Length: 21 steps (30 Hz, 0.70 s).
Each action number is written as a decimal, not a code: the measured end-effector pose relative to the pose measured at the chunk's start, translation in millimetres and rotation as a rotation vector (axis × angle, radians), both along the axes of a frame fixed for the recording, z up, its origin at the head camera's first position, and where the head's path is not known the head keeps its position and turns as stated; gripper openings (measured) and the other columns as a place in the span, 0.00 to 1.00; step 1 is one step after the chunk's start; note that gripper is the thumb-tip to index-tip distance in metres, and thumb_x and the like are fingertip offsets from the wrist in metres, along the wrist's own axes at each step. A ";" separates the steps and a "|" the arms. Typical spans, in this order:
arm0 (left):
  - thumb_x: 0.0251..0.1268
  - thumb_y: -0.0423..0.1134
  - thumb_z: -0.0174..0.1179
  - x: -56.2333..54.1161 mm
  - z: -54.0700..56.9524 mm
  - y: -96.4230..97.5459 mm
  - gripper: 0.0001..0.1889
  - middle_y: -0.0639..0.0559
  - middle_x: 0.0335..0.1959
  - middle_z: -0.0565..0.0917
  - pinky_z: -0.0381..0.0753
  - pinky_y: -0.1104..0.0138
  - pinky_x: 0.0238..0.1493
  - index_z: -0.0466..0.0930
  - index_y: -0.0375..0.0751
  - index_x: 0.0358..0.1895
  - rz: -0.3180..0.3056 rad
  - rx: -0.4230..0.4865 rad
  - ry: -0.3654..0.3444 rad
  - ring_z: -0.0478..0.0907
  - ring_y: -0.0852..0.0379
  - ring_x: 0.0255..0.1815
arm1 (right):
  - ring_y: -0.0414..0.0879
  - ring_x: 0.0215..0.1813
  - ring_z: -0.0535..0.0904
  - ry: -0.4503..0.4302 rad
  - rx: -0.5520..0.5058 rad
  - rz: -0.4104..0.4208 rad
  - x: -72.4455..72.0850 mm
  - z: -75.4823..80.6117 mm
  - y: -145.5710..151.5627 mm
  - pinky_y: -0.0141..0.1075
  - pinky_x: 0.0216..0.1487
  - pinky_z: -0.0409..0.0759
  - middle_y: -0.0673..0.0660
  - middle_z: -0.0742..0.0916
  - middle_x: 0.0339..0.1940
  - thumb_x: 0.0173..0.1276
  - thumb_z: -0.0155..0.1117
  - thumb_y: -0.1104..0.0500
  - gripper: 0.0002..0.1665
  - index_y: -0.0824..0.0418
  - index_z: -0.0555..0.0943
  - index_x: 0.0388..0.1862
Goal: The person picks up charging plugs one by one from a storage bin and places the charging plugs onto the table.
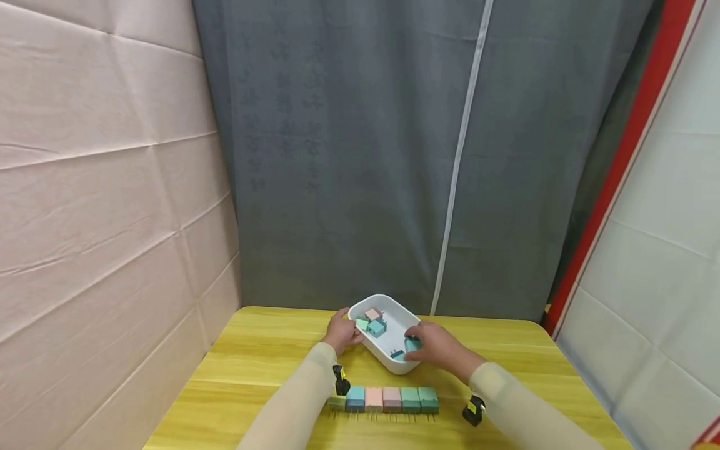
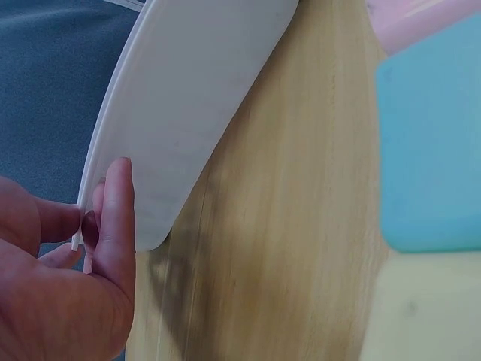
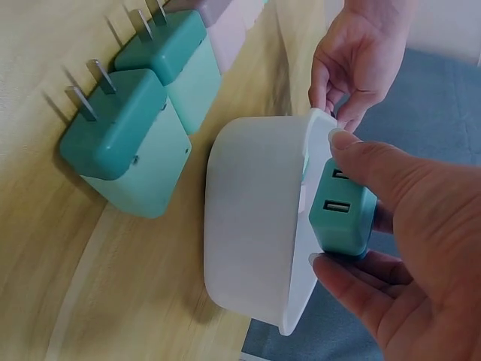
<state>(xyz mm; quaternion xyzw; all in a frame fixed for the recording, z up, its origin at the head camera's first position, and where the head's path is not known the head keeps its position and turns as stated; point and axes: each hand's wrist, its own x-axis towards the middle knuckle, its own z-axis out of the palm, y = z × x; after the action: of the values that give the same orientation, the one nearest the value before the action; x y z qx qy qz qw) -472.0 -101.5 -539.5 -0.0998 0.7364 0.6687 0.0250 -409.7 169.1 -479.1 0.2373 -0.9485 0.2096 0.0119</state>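
Right hand (image 1: 439,347), reaching inward, pinches a green charger (image 3: 349,226) between thumb (image 3: 383,169) and fingers (image 3: 349,289) at the mouth of a white tub (image 3: 252,218); my left hand (image 1: 340,332) pinches the tub's rim (image 2: 95,143). Some fingers are hidden behind the charger; my left wrist view crops the tub.
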 end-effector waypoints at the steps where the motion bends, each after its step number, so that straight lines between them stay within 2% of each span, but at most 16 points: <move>1: 0.80 0.26 0.52 -0.6 -0.5 -0.2 0.35 0.35 0.53 0.82 0.95 0.57 0.50 0.60 0.38 0.87 0.000 0.003 -0.001 0.87 0.50 0.39 | 0.51 0.48 0.80 -0.003 -0.001 -0.001 1.7 0.7 0.5 0.55 0.61 0.89 0.56 0.89 0.51 0.60 0.90 0.52 0.30 0.62 0.91 0.58; 5: 0.80 0.26 0.51 -2.7 -1.9 -1.0 0.35 0.35 0.51 0.82 0.95 0.56 0.50 0.60 0.38 0.87 -0.003 0.008 -0.003 0.86 0.51 0.37 | 0.50 0.48 0.80 -0.001 0.004 -0.014 7.5 2.0 3.3 0.54 0.62 0.89 0.55 0.89 0.50 0.59 0.91 0.51 0.29 0.61 0.91 0.56; 15: 0.79 0.26 0.51 -2.5 -2.4 -2.6 0.35 0.35 0.53 0.82 0.95 0.56 0.50 0.60 0.38 0.87 -0.006 0.011 -0.007 0.88 0.47 0.40 | 0.50 0.49 0.82 0.005 0.024 -0.033 19.9 2.0 15.6 0.57 0.63 0.88 0.54 0.90 0.51 0.59 0.90 0.49 0.30 0.61 0.91 0.57; 21: 0.78 0.25 0.52 -1.3 0.1 -1.7 0.36 0.32 0.58 0.81 0.95 0.56 0.50 0.61 0.39 0.87 0.000 0.007 -0.013 0.88 0.48 0.40 | 0.49 0.47 0.81 0.003 0.005 -0.047 25.6 6.5 23.8 0.54 0.60 0.89 0.53 0.90 0.49 0.58 0.91 0.49 0.30 0.60 0.91 0.55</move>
<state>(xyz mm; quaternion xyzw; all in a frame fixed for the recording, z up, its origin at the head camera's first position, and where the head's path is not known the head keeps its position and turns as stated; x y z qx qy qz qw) -473.4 -103.2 -539.5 -0.1042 0.7338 0.6707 0.0302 -384.1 192.9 -472.6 0.2154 -0.9543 0.2063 0.0176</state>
